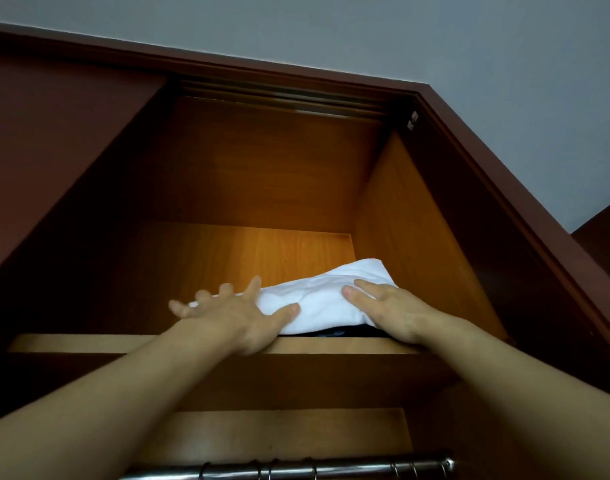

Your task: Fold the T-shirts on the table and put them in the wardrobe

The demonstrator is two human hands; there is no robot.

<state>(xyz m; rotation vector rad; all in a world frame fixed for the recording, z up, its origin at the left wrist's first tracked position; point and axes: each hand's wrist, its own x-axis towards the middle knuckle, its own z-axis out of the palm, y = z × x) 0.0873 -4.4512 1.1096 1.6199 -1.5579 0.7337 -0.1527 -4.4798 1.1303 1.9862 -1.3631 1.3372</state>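
A folded white T-shirt lies on the top shelf of the wooden wardrobe, toward the right side wall. A dark garment peeks out from under its front edge. My left hand rests at the shirt's left edge with fingers spread and straight, the thumb lying on the white cloth. My right hand lies flat on the shirt's right part, fingers straight and pressing down.
The shelf's left half shows bare wood, deep and dim at the back. A dark sliding door covers the left. Below the shelf runs a metal hanging rail with several rings.
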